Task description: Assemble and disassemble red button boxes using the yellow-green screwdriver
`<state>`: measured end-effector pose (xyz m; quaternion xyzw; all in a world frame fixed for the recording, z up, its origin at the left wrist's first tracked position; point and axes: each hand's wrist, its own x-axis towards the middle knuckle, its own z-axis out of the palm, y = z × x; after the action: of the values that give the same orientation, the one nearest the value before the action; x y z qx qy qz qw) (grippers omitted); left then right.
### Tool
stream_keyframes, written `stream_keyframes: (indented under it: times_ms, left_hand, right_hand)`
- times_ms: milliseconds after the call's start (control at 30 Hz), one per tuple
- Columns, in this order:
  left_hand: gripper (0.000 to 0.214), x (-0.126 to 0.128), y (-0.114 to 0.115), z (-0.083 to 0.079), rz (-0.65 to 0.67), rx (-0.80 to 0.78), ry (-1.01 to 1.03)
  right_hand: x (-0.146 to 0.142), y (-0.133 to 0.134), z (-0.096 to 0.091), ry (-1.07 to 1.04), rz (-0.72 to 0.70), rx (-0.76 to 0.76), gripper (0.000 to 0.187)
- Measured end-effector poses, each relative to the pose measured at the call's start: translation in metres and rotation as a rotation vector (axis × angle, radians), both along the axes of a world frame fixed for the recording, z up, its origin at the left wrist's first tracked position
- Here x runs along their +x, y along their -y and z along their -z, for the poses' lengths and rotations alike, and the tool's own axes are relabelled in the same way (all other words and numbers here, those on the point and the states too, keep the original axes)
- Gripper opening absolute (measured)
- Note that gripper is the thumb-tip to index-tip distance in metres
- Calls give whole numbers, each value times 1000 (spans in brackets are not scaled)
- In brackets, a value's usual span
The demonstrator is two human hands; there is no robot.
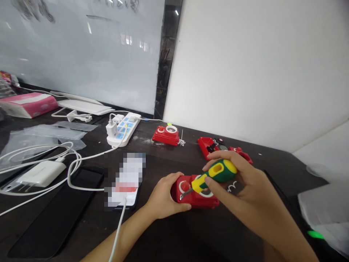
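Observation:
My left hand (169, 196) grips the left end of a red plastic box (188, 200) on the dark table, thumb along its front and fingers behind. On the box's top are a round red button (185, 186) in a white ring and a larger white ring, partly hidden. My right hand (245, 193) is closed round a green and yellow screwdriver (222, 171), tilted so its shaft points down to the left. The tip is at the box's near left corner; whether it sits in a screw I cannot tell. A curly white cord shows beside my right hand.
A similar red box (165, 135) stands near the wall, with opened red box parts (207, 145) to its right. Left lie a phone (128, 178), a white charger (43, 173) with looped cable, a black slab (54, 218) and a power strip (124, 131). Behind is a pink tissue pack (32, 103).

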<state>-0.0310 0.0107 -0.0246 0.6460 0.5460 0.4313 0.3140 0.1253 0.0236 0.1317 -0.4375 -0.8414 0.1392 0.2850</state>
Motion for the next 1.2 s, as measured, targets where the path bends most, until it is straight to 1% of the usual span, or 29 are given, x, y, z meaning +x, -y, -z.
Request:
stream_keyframes:
  times_ms: [133, 333, 467, 533, 567, 667, 733, 833, 867, 933, 1033, 1200]
  left_hand:
    - [80, 0, 1, -1, 4, 5, 3]
    - [79, 0, 0, 2, -1, 5, 15]
    - [78, 0, 0, 3, 2, 4, 24]
    - [78, 0, 0, 3, 3, 0, 24]
    - [78, 0, 0, 3, 1, -5, 22]
    - [79, 0, 0, 3, -7, -22, 5]
    - [79, 1, 0, 2, -10, -24, -11]
    - [78, 2, 1, 1, -4, -27, -25]
    - [78, 2, 1, 1, -2, -32, -27]
    - [77, 2, 1, 1, -5, -43, -37]
    - [76, 2, 0, 4, -13, -56, -57]
    - [74, 2, 0, 6, -16, -47, -55]
  right_hand:
    - [1, -2, -2, -36, 56, 15, 27]
    - [5, -9, -4, -133, 55, 59, 25]
    - [11, -12, -6, -312, 125, 89, 24]
    - [15, -15, -9, -402, 214, 110, 26]
    - [19, -16, -11, -428, 282, 134, 28]
    - [34, -25, -15, -455, 512, 277, 32]
    - [48, -36, -16, -403, 631, 333, 35]
    - [72, -58, -11, -228, 786, 292, 36]
    - [79, -66, -8, -157, 812, 274, 35]
    - [91, -80, -1, -38, 788, 228, 32]
    - [100, -96, 11, 36, 734, 152, 26]
    - [97, -109, 28, 92, 636, 29, 20]
